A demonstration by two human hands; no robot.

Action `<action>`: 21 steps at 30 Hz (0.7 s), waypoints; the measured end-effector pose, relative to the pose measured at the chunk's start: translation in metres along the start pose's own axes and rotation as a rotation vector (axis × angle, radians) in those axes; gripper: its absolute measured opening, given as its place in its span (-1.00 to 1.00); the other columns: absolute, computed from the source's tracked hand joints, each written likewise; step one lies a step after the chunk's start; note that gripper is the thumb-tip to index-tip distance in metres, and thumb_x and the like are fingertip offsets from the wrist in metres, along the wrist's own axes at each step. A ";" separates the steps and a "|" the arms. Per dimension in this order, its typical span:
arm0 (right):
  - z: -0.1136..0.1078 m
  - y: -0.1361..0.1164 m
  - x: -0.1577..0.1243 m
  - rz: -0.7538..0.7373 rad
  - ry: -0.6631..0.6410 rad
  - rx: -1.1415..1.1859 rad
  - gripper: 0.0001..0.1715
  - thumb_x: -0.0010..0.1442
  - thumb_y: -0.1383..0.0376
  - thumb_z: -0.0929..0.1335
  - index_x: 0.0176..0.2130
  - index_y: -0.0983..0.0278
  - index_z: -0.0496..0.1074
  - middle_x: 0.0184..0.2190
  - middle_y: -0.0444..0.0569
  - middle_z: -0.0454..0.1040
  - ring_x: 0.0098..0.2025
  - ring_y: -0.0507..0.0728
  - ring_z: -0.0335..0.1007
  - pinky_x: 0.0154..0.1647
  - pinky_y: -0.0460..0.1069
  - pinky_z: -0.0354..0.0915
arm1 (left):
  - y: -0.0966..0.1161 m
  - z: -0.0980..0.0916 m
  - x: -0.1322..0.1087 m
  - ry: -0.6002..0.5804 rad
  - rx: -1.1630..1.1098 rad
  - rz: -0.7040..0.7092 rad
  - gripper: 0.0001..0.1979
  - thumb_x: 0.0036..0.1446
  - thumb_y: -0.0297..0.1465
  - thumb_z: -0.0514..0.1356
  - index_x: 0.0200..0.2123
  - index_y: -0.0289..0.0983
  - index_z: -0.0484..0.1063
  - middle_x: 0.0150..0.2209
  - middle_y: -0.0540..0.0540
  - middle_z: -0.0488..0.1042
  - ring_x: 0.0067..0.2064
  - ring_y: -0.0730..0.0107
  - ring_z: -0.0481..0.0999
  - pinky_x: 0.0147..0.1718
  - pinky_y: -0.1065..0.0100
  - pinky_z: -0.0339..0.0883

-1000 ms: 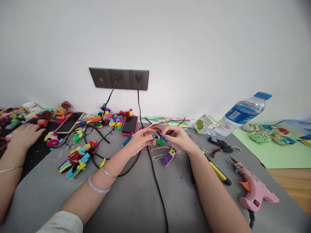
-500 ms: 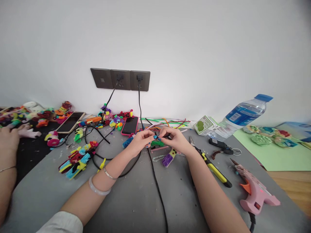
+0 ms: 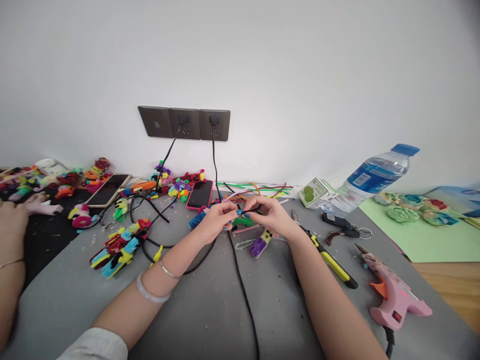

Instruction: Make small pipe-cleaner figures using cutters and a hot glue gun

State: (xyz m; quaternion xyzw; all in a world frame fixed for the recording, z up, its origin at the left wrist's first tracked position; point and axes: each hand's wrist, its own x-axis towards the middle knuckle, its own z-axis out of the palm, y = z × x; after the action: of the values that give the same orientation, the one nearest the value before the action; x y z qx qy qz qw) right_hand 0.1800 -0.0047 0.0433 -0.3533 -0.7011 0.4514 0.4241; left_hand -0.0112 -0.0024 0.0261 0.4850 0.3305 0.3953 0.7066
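Note:
My left hand [image 3: 216, 221] and my right hand [image 3: 273, 218] meet above the middle of the table, each with thumb and fingers pinched together. Between their fingertips runs a short, thin black pipe cleaner [image 3: 246, 212], partly hidden by the fingers. Below and behind them lie a small purple and cream fuzzy figure [image 3: 261, 244], a silvery tinsel stem [image 3: 244, 244] and a pink strip [image 3: 245, 229]. A blue fuzzy piece [image 3: 197, 219] rests just left of my left hand.
Right of my arms are yellow-black pliers [image 3: 337, 269], keys [image 3: 352, 231], a pink glue gun [image 3: 399, 305], a tilted water bottle [image 3: 375, 175] and a juice carton [image 3: 314, 193]. Left are fuzzy figures [image 3: 122, 245], phones [image 3: 200, 194], black cables [image 3: 243, 290] and another person's hand [image 3: 13, 220].
My right hand has drawn slightly away from my left, and more of the black pipe cleaner shows between them. The view has shifted a little.

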 end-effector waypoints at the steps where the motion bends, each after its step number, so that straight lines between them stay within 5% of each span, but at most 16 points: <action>1: -0.001 -0.001 0.000 0.022 0.012 0.030 -0.87 0.09 0.25 0.44 -0.34 0.26 0.47 -0.37 -0.04 0.48 -0.34 0.09 0.36 -0.32 -0.02 0.29 | 0.001 0.000 0.000 -0.002 -0.012 -0.005 -0.65 -0.10 -0.19 0.40 -0.49 -0.33 0.38 -0.48 0.07 0.20 -0.54 0.69 0.07 -0.62 0.52 -0.02; 5: -0.005 -0.004 -0.002 0.073 0.033 0.103 -0.80 0.08 0.18 0.47 -0.34 0.26 0.49 -0.38 -0.06 0.47 -0.42 0.05 0.33 -0.41 -0.04 0.29 | 0.005 0.003 -0.002 -0.005 -0.041 -0.049 -0.65 -0.13 -0.21 0.41 -0.48 -0.33 0.39 -0.50 0.08 0.17 -0.54 0.67 0.06 -0.62 0.50 -0.04; 12: -0.004 -0.013 -0.003 0.028 -0.036 0.196 -0.81 0.11 0.17 0.46 -0.38 0.25 0.49 -0.35 -0.05 0.46 -0.30 0.09 0.40 -0.24 0.00 0.38 | 0.009 0.005 -0.006 -0.167 0.051 -0.103 -0.63 -0.14 -0.19 0.41 -0.49 -0.33 0.37 -0.54 0.10 0.20 -0.58 0.68 0.13 -0.61 0.47 -0.01; 21: -0.004 -0.012 -0.005 0.090 -0.202 0.231 -0.84 0.10 0.25 0.48 -0.36 0.28 0.48 -0.33 -0.08 0.45 -0.41 0.00 0.35 -0.44 -0.10 0.35 | 0.010 0.000 -0.009 -0.326 0.233 -0.154 -0.66 -0.09 -0.19 0.38 -0.44 -0.36 0.44 -0.49 0.05 0.31 -0.52 0.62 0.23 -0.52 0.44 0.15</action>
State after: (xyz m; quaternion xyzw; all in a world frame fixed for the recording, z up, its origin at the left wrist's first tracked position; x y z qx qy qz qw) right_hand 0.1841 -0.0118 0.0538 -0.2860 -0.6673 0.5807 0.3684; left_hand -0.0177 -0.0085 0.0363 0.5943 0.2912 0.2158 0.7180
